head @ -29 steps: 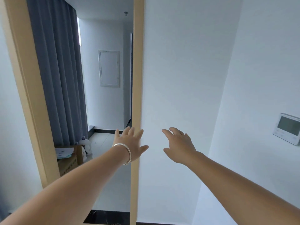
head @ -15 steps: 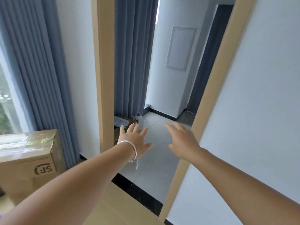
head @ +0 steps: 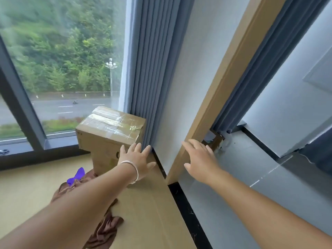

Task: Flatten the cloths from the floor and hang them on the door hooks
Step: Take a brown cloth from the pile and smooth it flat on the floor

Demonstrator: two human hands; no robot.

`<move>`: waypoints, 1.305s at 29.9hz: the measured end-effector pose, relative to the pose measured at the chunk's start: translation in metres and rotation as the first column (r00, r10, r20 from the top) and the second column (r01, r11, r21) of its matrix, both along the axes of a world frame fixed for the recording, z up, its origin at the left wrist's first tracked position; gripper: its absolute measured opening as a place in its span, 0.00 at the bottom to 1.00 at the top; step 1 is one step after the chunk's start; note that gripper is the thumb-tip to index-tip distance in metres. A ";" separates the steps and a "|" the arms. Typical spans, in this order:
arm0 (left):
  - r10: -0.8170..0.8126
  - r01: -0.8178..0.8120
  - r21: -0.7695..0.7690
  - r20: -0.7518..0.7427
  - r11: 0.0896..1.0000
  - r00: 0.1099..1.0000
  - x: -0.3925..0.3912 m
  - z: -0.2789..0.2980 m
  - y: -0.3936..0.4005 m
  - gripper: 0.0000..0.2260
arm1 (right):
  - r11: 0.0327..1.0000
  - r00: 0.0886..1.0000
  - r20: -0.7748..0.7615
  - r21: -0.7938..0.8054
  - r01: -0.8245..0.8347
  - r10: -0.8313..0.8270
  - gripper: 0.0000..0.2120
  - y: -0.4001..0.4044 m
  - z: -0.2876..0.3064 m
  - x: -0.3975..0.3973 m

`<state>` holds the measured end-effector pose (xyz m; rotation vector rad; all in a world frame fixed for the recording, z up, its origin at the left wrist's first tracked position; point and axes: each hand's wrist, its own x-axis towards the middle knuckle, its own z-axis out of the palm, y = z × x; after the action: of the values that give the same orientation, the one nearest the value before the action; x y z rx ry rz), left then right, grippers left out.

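Left hand [head: 136, 163] and right hand [head: 200, 159] fingers spread, empty; taped cardboard box [head: 109, 130] shut; brown cloth [head: 106, 229] on floor

Taped cardboard box [head: 109, 130] beside blue curtain [head: 152, 69], near window [head: 59, 65].

Taped cardboard box [head: 109, 130] stood on floor against blue curtain [head: 152, 69], blocking the corner under window [head: 59, 60]. Just L of box, w/ a purple cloth [head: 76, 175] on it: crumpled brown cloth [head: 104, 229], partly hidden by L forearm. Bare floor [head: 23, 193] further L of box, open for reach. R of box: wall strip, then wood door frame [head: 226, 83]. Past frame, grey tiled floor [head: 242, 173] lay open.
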<state>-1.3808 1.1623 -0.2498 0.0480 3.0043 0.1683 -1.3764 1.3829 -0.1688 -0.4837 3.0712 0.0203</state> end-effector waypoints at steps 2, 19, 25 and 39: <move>0.090 -0.091 0.038 0.027 0.995 0.996 -0.001 -0.026 -0.041 0.32 | 0.997 0.997 0.038 0.015 -0.074 0.073 0.33 -0.036 -0.024 -0.025; 0.767 -0.792 -0.162 0.418 0.589 0.486 0.176 -0.223 -0.191 0.31 | 0.714 0.642 0.441 0.005 -0.700 0.627 0.34 -0.267 -0.262 -0.073; 0.769 -0.858 -0.156 0.541 0.490 0.340 0.147 -0.309 -0.136 0.31 | 0.550 0.467 0.517 -0.008 -0.835 0.717 0.33 -0.261 -0.353 -0.109; 0.771 -0.909 -0.003 0.531 0.417 0.352 0.052 -0.599 -0.143 0.30 | 0.544 0.460 0.538 0.003 -0.839 0.706 0.28 -0.295 -0.639 -0.188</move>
<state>-1.3289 1.0192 -0.8488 -1.3795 2.1467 0.6254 -1.5646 1.0874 -0.8082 -1.5673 2.0367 0.2908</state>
